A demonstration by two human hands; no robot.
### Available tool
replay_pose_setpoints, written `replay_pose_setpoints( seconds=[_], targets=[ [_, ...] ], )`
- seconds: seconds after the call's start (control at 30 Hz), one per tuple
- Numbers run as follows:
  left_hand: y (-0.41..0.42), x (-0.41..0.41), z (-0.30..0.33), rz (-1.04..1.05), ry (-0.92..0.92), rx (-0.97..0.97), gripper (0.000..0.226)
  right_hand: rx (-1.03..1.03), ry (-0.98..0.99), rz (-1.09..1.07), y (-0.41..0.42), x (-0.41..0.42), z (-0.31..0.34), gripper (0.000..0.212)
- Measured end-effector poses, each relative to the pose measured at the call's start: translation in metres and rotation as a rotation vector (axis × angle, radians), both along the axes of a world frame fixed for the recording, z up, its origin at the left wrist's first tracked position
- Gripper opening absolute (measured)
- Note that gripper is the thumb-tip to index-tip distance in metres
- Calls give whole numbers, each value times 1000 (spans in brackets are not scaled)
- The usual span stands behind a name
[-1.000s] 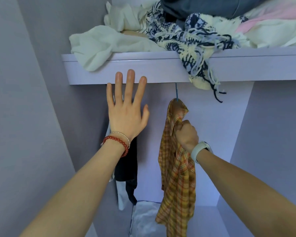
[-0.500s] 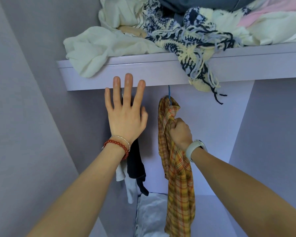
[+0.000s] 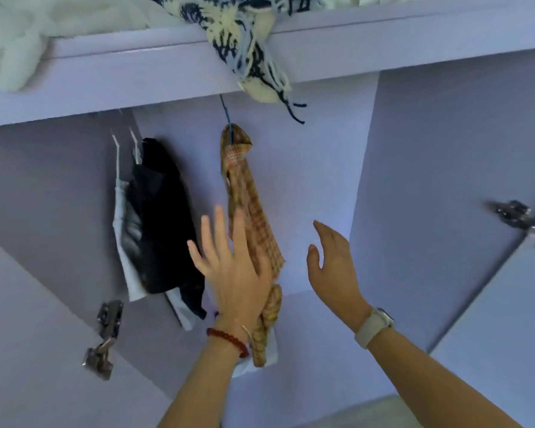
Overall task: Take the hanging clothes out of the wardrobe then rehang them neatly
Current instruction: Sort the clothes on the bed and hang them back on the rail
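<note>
Shirt (image 3: 249, 205) hangs bunched under the shelf (image 3: 136, 72) edge; left hand (image 3: 235, 270), fingers spread, rests against it to smooth it; right hand (image 3: 334, 267) empty, fingers apart.

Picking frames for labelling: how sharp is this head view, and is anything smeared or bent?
Head view: motion blur throughout; plaid shirt, left hand and right hand soft-edged, right hinge smeared; wide-angle bends the shelf edge; light even, no glare.
</note>
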State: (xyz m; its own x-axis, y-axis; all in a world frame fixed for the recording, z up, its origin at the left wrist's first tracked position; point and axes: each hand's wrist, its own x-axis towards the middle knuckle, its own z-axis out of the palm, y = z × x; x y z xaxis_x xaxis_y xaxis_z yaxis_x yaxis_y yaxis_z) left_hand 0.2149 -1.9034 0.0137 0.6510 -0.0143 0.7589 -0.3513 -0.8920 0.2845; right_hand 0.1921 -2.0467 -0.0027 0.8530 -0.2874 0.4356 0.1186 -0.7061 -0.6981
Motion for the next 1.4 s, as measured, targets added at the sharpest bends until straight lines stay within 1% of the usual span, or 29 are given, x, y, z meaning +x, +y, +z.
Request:
replay_pose_setpoints(
  seconds=[0.07,0.13,0.23,0.33,0.37,0.43,0.53,0.6,0.7,0.77,0.87,1.0,1.07,1.13,1.2,1.23,1.27,1.3,1.33,1.4],
  targets=[
    [-26,-29,-39,-131,185,37,53,39,56,-119,-25,-48,-33,52],
    [-56,-62,-73,-262,373,120,54,98,146,-261,-53,-103,-68,56],
    [-109,-123,-112,-466,563,255,56,207,314,-476,-91,-205,-112,55],
    [-164,-206,-134,-654,751,403,50,294,431,-718,-118,-323,-142,56],
    [-181,-237,-141,-729,772,445,51,326,462,-808,-122,-364,-149,55],
    [-211,-303,-159,-917,754,547,46,388,503,-990,-124,-446,-160,49],
    [-243,-410,-176,-1224,776,812,49,513,488,-1283,-104,-565,-170,38],
    [-253,-481,-177,-1433,710,922,43,629,462,-1476,-78,-635,-174,39],
    [-259,-578,-184,-1728,527,1027,52,742,441,-1729,-27,-718,-181,37],
    [-256,-637,-188,-1864,430,1097,51,815,423,-1868,13,-762,-185,36],
    [-240,-722,-190,-2021,340,1221,51,914,383,-2048,68,-815,-193,37],
    [-199,-824,-212,-2251,104,1357,55,1041,317,-2273,136,-877,-215,37],
    [-178,-866,-228,-2297,-64,1471,59,1100,313,-2344,166,-908,-228,38],
    [-156,-902,-248,-2325,-189,1532,61,1152,313,-2382,192,-939,-246,38],
    [-134,-931,-265,-2396,-265,1599,57,1237,337,-2417,215,-971,-266,41],
    [-124,-943,-274,-2427,-259,1640,56,1283,365,-2425,224,-986,-277,44],
    [-115,-954,-286,-2428,-320,1706,55,1319,383,-2428,232,-1000,-289,47],
    [-110,-964,-299,-2418,-419,1746,55,1337,382,-2434,239,-1014,-301,49],
    [-107,-973,-310,-2386,-466,1806,56,1351,375,-2443,244,-1027,-313,49],
    [-105,-989,-329,-2341,-516,1862,57,1348,412,-2464,250,-1052,-335,45]
  ],
)
